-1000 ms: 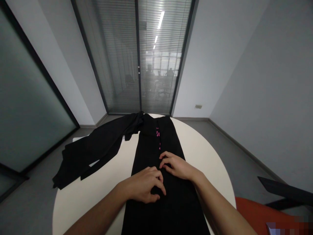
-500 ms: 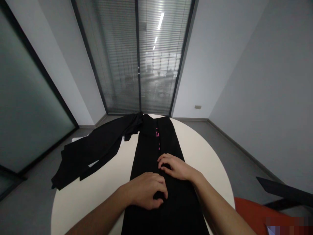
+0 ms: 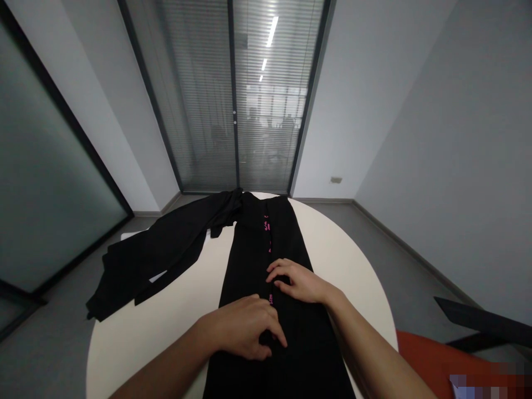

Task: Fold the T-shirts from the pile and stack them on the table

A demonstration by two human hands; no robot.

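Note:
A long black garment [image 3: 245, 260] lies lengthwise over the table, its two sides meeting along a middle line where bits of pink print show. On its left part rests my left hand [image 3: 251, 327], palm down, with the thumb and index finger apart and nothing between them. A little farther off, my right hand [image 3: 297, 281] touches the right part near the middle line, its bent fingers spread and no fabric visibly gripped. To the left, a second black garment piece [image 3: 158, 244] stretches toward the table's edge; whether the two are joined is unclear.
The round cream table [image 3: 353, 260] carries the cloth. A white flat thing [image 3: 131, 235] peeks from under the left black piece. An orange-red chair seat [image 3: 432, 360] with a dark armrest [image 3: 482, 321] stands at the right. Beyond are a blinds-covered glass partition [image 3: 270, 144] and grey walls.
My left index finger has stretched out from its curl, and the left hand has shifted slightly. My right fingers have opened a little. More pink print shows between the hands.

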